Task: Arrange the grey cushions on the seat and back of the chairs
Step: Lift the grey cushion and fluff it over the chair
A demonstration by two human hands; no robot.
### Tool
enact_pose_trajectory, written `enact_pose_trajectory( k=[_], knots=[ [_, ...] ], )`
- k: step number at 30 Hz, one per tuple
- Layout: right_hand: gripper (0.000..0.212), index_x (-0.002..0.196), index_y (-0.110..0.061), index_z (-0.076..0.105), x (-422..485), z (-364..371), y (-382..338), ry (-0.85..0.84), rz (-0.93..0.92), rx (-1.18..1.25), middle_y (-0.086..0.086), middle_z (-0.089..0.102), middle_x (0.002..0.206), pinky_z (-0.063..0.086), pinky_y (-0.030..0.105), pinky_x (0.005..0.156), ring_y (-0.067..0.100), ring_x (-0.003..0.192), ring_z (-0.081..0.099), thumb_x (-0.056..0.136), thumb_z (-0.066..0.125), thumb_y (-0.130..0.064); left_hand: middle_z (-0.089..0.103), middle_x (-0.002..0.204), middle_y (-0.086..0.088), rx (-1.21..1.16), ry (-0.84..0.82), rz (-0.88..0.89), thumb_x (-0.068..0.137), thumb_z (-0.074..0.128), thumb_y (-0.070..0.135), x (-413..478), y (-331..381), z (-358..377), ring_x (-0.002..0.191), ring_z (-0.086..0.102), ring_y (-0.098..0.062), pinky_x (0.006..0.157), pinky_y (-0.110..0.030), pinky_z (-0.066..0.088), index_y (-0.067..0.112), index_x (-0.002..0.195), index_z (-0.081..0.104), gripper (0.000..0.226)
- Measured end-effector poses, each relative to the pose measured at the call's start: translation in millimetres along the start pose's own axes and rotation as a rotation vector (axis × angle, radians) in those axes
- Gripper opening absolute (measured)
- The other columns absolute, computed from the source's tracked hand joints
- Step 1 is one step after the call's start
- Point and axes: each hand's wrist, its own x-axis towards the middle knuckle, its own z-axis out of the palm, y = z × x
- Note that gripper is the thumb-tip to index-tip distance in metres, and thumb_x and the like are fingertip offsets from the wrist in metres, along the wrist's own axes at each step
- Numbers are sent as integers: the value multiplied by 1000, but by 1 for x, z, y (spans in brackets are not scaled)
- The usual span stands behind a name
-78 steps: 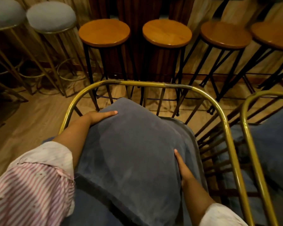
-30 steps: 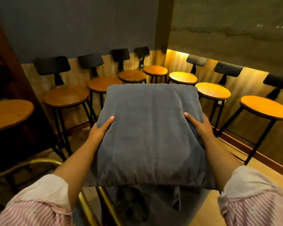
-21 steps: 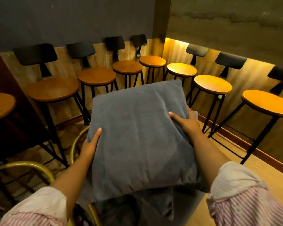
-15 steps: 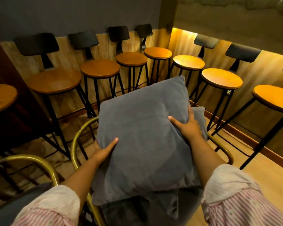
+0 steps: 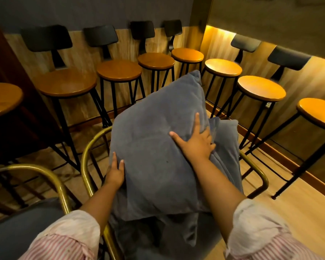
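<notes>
A large grey cushion (image 5: pixel 154 147) stands tilted inside a brass-framed chair (image 5: pixel 86 152), one corner pointing up. My left hand (image 5: pixel 115 173) grips its lower left edge. My right hand (image 5: pixel 195 141) lies spread flat on its right face, pressing it. Behind it a second grey cushion (image 5: pixel 227 145) leans against the chair's back on the right. The chair's grey seat (image 5: pixel 158 246) shows below the held cushion.
Another brass chair (image 5: pixel 51 177) with a grey seat stands close on the left. Several wooden bar stools (image 5: pixel 118 70) with black legs and backs line both walls beyond. Bare wooden floor (image 5: pixel 298 209) lies to the right.
The cushion has come down lower into the brass chair and tilted further. My left hand slid down its left edge; my right hand now presses flat on its face.
</notes>
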Motion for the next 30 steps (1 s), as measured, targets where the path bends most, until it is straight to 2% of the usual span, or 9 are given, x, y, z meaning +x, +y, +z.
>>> enact_pose_trajectory(
  k=[3, 5, 8, 13, 17, 21, 24, 27, 30],
  knots=[
    [108, 148, -39, -19, -9, 11, -10, -85, -19, -41, 24, -4, 160, 17, 61, 111, 43, 146, 11, 71, 43, -83, 5, 162, -11, -47, 11, -22, 99, 24, 46, -7, 1, 0, 148, 12, -33, 119, -47, 13, 32, 151, -3, 60],
    [108, 147, -39, -23, -11, 16, -2, -135, -11, -53, 25, -9, 159, 14, 63, 111, 43, 147, 6, 72, 40, -83, -1, 162, -12, -32, -30, -68, 93, 25, 58, -16, 4, 2, 149, 4, -34, 120, -52, 8, 39, 149, -7, 67],
    [109, 146, -39, -25, -10, 12, 13, -168, 12, -47, 24, -12, 159, 12, 63, 113, 43, 147, 4, 71, 41, -83, -4, 161, -15, 19, -110, -78, 90, 32, 62, -29, 9, 5, 148, 2, -36, 120, -52, 7, 42, 147, -13, 75],
    [107, 152, -29, -10, -20, -4, 15, -5, -47, -73, 16, -11, 162, 10, 62, 114, 39, 148, 4, 75, 44, -79, 4, 162, -12, -5, -211, 12, 90, 44, 55, -47, 32, -5, 148, 10, -34, 120, -50, 15, 36, 148, -12, 83],
    [90, 155, -22, 4, -41, -5, -2, 80, -144, -129, 11, -3, 163, 10, 60, 116, 35, 149, 3, 86, 45, -64, 10, 161, -5, 15, -244, 166, 96, 43, 40, -68, 51, -19, 148, 16, -26, 118, -38, 17, 22, 152, -3, 75],
    [70, 152, -21, 21, -82, 7, -29, 62, -295, -105, 8, 7, 163, 3, 58, 117, 30, 150, 3, 93, 46, -50, 37, 152, -12, 135, -65, 165, 97, 38, 44, -92, 49, -56, 138, 38, -32, 111, -42, 35, 16, 150, 22, 62],
    [63, 149, -18, 30, -126, 25, -51, -9, -403, -40, 8, 16, 162, 1, 55, 118, 27, 151, 4, 94, 48, -45, 51, 141, -13, 226, 50, 181, 98, 37, 42, -124, 28, -97, 129, 49, -32, 101, -36, 41, 13, 146, 31, 57],
    [60, 146, -14, 36, -177, 52, -78, -110, -503, 30, 11, 23, 159, 5, 53, 118, 29, 150, 8, 94, 51, -40, 55, 136, -16, 283, 124, 194, 97, 40, 40, -164, -12, -152, 126, 52, -32, 99, -36, 43, 12, 142, 37, 53],
    [57, 142, -10, 44, -233, 87, -112, -221, -600, 103, 15, 32, 155, 14, 54, 117, 32, 148, 17, 92, 57, -35, 52, 138, -13, 291, 216, 115, 97, 40, 42, -209, -69, -216, 127, 50, -30, 99, -36, 42, 17, 144, 34, 54]
  ],
)
